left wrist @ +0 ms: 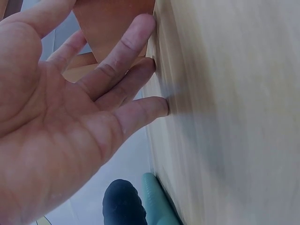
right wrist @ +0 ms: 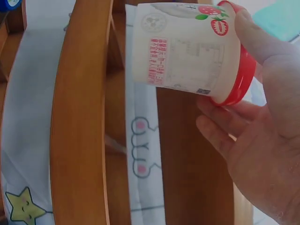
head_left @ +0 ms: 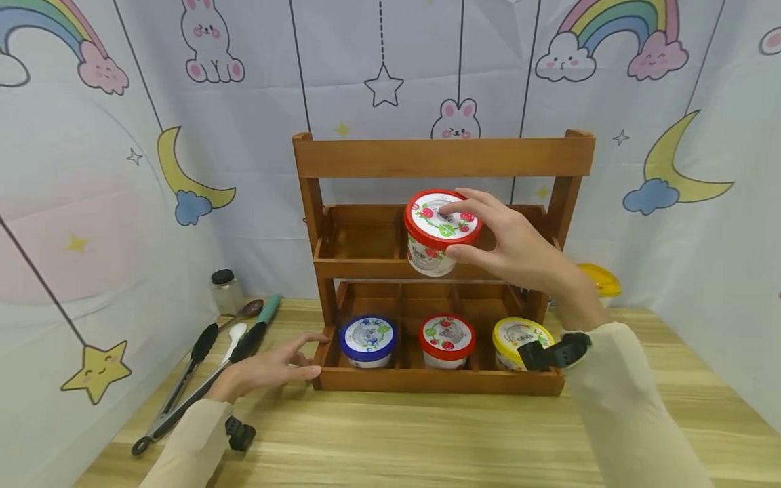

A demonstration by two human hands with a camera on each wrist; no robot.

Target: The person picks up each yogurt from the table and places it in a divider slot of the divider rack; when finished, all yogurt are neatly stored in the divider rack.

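Beige sleeves (head_left: 634, 400) flank a wooden rack (head_left: 445, 158); right hand (head_left: 518, 244) grips a strawberry tub (head_left: 426, 259)

Head view: at centre, the right hand pinches the strawberry tub by its red lid, holding it in front of the upper tier (head_left: 360, 269). Below, the lower tier (head_left: 439, 383) holds three tubs, one per compartment: a blue-lidded tub (head_left: 368, 339) at left, a second red-lidded tub (head_left: 447, 339) in the middle, a yellow-lidded tub (head_left: 518, 335) at right. Lids hide what is inside. At lower left, the left hand (head_left: 265, 369) rests its relaxed fingers at the wooden rack's front corner. Farther left are tongs (head_left: 190, 401), a white spoon (head_left: 234, 339) and a black-capped jar (head_left: 228, 298), its contents unclear.

Left wrist view: the left hand fills the left side, fingers loosely spread beside the tabletop (left wrist: 234, 122); a teal handle (left wrist: 157, 201) shows at bottom centre.

Right wrist view: the strawberry tub sits upper centre, its lid between thumb and fingers at upper right.
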